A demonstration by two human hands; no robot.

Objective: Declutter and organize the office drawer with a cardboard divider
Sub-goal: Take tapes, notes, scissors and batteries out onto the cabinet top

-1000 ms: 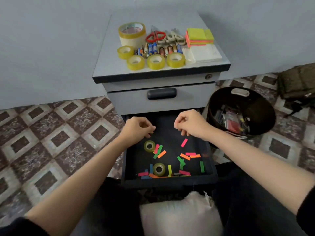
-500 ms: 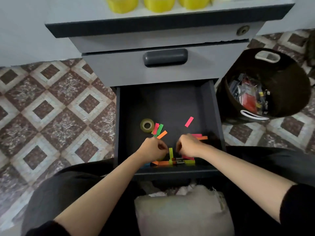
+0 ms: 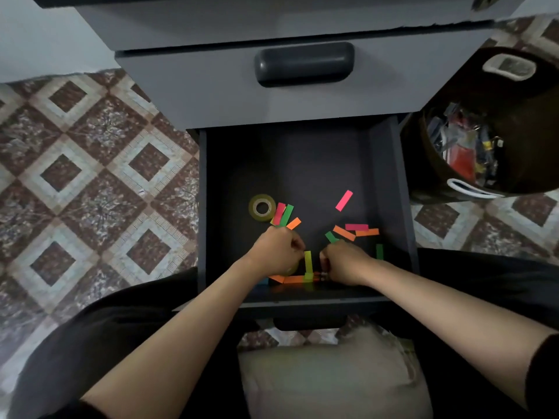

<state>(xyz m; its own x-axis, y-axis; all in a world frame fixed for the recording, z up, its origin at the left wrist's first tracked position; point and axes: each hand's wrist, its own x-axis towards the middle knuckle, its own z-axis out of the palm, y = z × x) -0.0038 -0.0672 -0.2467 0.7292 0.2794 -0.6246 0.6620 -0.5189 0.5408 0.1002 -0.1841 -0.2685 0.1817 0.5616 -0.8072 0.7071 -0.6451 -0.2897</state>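
Both hands reach into the 6 o'clock end of the open drawer (image 3: 405,192). The left hand (image 3: 276,252) curls at the top of a yellow strip (image 3: 308,263), and the right hand (image 3: 344,263) curls over something small and dark, mostly hidden, so neither grip can be told. A tape roll (image 3: 262,207) lies at 9 o'clock among coloured strips (image 3: 344,200).

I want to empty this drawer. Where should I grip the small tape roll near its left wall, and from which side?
Probably from above: the tape roll lies flat, hole up. Put one finger in the core and the thumb on the left outer rim, since paper strips crowd its right side.
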